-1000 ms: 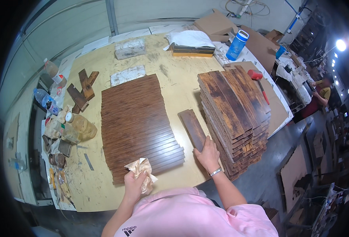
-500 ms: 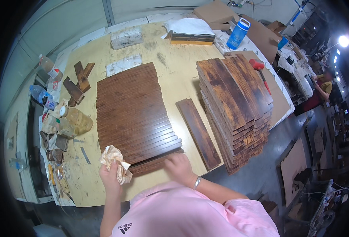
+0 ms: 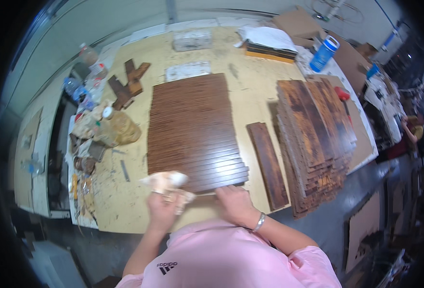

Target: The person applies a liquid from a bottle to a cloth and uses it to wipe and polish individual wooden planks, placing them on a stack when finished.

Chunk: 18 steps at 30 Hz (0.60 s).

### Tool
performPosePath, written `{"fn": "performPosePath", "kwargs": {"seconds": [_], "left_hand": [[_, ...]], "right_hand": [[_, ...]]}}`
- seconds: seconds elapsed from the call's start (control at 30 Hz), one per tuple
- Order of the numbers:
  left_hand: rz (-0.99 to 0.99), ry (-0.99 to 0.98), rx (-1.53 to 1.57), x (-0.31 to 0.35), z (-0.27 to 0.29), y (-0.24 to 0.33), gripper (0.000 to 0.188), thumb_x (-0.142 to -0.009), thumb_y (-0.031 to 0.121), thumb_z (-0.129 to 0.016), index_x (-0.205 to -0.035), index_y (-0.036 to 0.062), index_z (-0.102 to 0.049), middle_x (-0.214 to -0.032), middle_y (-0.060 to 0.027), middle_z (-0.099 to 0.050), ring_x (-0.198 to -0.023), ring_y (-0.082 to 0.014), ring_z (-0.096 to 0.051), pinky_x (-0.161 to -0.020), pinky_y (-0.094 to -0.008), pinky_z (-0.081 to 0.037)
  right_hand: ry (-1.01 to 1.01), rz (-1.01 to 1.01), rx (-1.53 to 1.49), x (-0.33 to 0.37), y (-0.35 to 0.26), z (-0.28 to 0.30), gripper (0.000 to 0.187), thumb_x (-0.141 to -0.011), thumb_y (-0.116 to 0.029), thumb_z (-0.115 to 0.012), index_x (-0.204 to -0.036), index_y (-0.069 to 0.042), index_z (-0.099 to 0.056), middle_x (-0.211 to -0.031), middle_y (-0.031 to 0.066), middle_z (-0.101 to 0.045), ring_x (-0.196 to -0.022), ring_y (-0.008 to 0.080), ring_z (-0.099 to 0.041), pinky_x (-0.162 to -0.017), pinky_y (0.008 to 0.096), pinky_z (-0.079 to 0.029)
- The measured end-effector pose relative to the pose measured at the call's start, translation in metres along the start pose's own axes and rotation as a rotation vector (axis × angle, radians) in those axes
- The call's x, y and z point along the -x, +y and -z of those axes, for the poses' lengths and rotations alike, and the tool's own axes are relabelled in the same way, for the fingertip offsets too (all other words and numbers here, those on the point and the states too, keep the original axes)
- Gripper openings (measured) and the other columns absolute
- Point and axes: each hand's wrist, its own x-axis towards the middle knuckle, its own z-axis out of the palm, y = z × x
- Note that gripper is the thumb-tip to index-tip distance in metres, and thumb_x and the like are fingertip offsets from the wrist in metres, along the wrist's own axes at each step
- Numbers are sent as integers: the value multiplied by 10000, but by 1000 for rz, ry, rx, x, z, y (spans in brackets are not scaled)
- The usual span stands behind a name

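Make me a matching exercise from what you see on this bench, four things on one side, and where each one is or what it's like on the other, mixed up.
Column one
1. Crumpled pale wad
2. Loose board
3. Blue bottle
4. Right hand

Column two
A. Beyond the tall stack, toward the far right
B. Has a silvery bracelet at its wrist
C. Held in the left hand
D. Lying between the laid-out boards and the tall stack

Right pairs: 1-C, 2-D, 3-A, 4-B
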Motion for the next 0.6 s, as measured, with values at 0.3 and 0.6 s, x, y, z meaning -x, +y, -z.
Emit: {"fn": "performPosePath", "kwargs": {"seconds": [0.3, 0.6], "left_hand": [[-360, -44, -523, -89, 76, 5, 334, -871, 173, -639, -1173, 32, -642, -1077, -119, -698, -960, -216, -660, -947, -404, -455], [-986, -217, -853, -25, 9, 34, 257, -883, 246, -654, -1095, 104, -674, -1208, -82, -647, -1147, -217, -584, -921, -509, -448]], "right_hand": [[59, -468, -401, -1, -33, 17, 171, -861, -176, -682, -918, -36, -604, -787, 160, -680, -720, 316, -659, -666, 403, -500], [202, -488, -491, -13, -32, -1, 175, -845, -185, -682, -915, -49, -598, -757, 174, -663, -718, 336, -666, -666, 411, -509]]}}
